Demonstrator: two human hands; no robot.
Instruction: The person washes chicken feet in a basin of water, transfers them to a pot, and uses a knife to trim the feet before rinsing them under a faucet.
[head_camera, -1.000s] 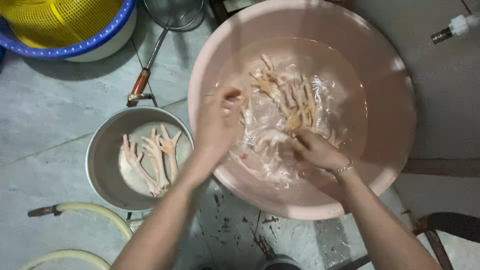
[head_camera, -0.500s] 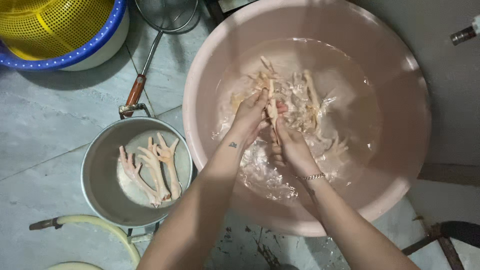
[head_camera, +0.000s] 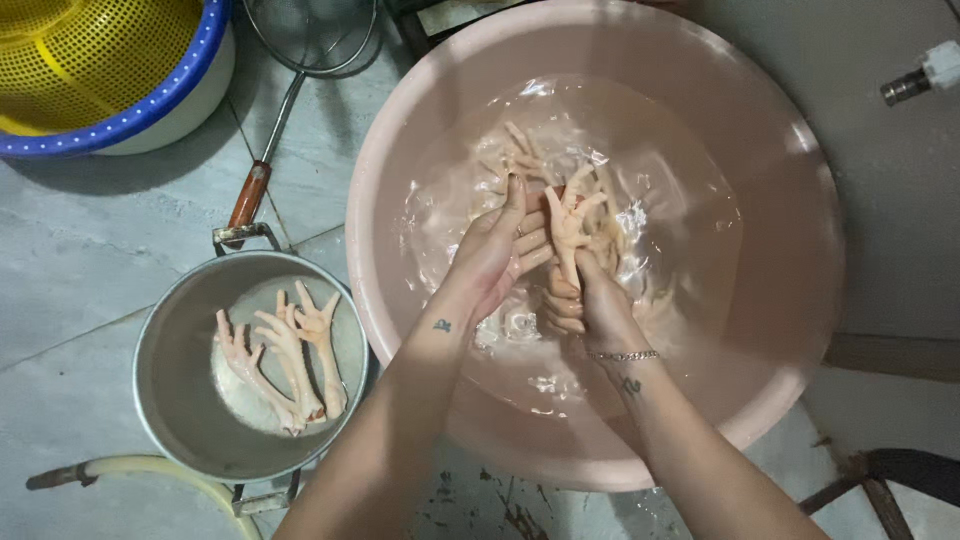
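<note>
Yellow colander (head_camera: 90, 50) cut off by top edge; hose (head_camera: 150, 470) bottom-cropped.

Right hand (head_camera: 590, 300) gripping a chicken foot (head_camera: 568, 225) upright over the water in a pink basin (head_camera: 800, 230), left hand (head_camera: 500, 250) lying open against it, more feet soaking beneath, three feet (head_camera: 285, 355) lying in a metal pot (head_camera: 175, 390) just beside the basin's left edge

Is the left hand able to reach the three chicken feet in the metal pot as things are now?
Probably yes. The left hand holds nothing, only touching the foot gripped by the right hand. The pot is open, uncovered, beside the pink basin on that hand's side; its feet lie exposed.
</note>
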